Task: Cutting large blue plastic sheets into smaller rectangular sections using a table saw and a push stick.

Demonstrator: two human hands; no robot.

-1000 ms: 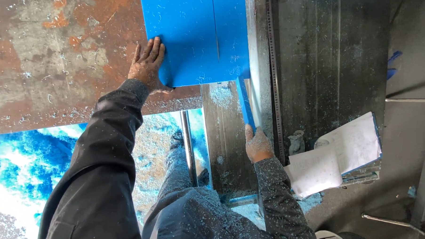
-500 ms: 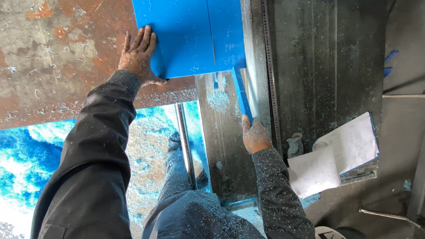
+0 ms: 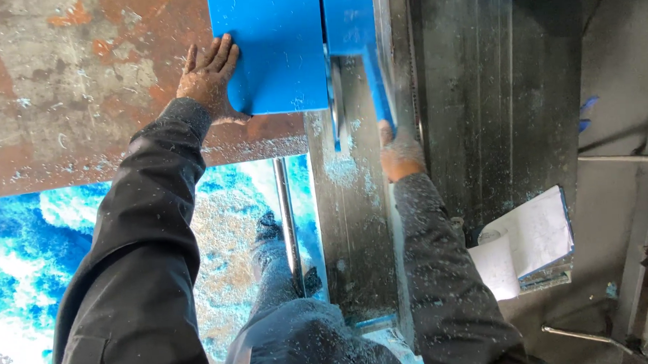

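Observation:
A blue flat panel [image 3: 272, 47] lies on a rusty metal table [image 3: 69, 90] at the top. My left hand [image 3: 209, 78] rests flat against the panel's near left edge, fingers spread. A narrow blue strip [image 3: 366, 51] is split off the panel's right side by the saw slot and runs along the dark metal fence [image 3: 399, 64]. My right hand [image 3: 400, 154] is pressed against the strip's near end, dusted with blue chips. Whether its fingers wrap the strip is unclear.
A dark saw bed [image 3: 486, 104] spreads to the right. An open notebook with white pages [image 3: 531, 243] lies on it near my right elbow. Blue sawdust covers the floor [image 3: 32, 242] below the table. A thin steel bar [image 3: 288, 219] runs past my leg.
Both hands have pushed the blue panel and strip farther away, up the table. The panel's near edge sits higher in view and the cut between the pieces is longer.

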